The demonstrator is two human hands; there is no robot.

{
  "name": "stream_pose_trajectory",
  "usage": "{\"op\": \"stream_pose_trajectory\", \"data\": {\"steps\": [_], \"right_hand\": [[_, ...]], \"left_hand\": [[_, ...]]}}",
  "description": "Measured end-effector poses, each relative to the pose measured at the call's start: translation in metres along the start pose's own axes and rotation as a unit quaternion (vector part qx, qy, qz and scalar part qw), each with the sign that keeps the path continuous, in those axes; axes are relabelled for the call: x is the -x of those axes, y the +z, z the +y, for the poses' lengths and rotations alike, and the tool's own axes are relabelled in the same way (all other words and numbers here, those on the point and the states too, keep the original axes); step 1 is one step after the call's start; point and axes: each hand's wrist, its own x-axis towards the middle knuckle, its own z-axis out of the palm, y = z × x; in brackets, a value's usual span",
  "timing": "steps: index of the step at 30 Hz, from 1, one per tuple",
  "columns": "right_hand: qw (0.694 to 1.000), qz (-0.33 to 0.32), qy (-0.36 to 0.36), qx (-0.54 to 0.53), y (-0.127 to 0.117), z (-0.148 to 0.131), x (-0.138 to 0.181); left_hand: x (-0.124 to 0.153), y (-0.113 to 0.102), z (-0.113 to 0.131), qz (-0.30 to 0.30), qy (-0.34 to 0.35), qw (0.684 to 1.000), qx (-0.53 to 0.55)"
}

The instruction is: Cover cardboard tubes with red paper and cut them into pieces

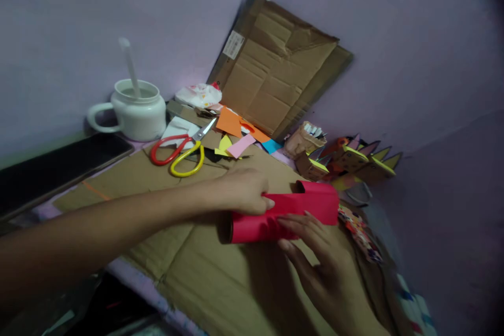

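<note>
A roll wrapped in red paper [299,210] lies on a sheet of brown cardboard [205,278]. My left hand [244,190] reaches in from the left and pinches the upper edge of the red paper with closed fingers. My right hand [318,257] comes from below, its fingers stretched out and pressing flat on the lower side of the roll.
Red and yellow scissors [179,153] lie behind the roll, next to coloured paper scraps [236,134]. A white jug with a stick [136,107] stands at the back left. A flattened cardboard box [275,73] leans on the wall. Paper crafts [354,160] stand at the right.
</note>
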Motion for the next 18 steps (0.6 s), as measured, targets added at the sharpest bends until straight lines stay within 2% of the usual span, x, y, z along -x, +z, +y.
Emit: {"op": "stream_pose_trajectory", "data": {"steps": [2, 6, 11, 14, 18], "right_hand": [[0.997, -0.009, -0.066, 0.046, 0.016, 0.009, -0.015], [0.993, -0.023, -0.072, 0.093, 0.036, 0.016, -0.017], [0.981, -0.033, -0.109, 0.156, 0.033, 0.018, -0.001], [0.966, -0.032, -0.164, 0.198, 0.029, 0.022, 0.003], [0.953, -0.022, -0.227, 0.198, 0.024, 0.028, 0.004]], "left_hand": [[-0.009, -0.002, 0.003, -0.016, -0.009, 0.999, -0.035], [-0.021, 0.003, -0.005, -0.039, -0.015, 0.998, -0.048], [-0.026, 0.016, -0.020, -0.009, 0.011, 0.999, -0.051], [-0.029, 0.019, -0.024, -0.005, 0.029, 0.998, -0.055], [-0.030, 0.019, -0.025, -0.002, 0.038, 0.997, -0.068]]}}
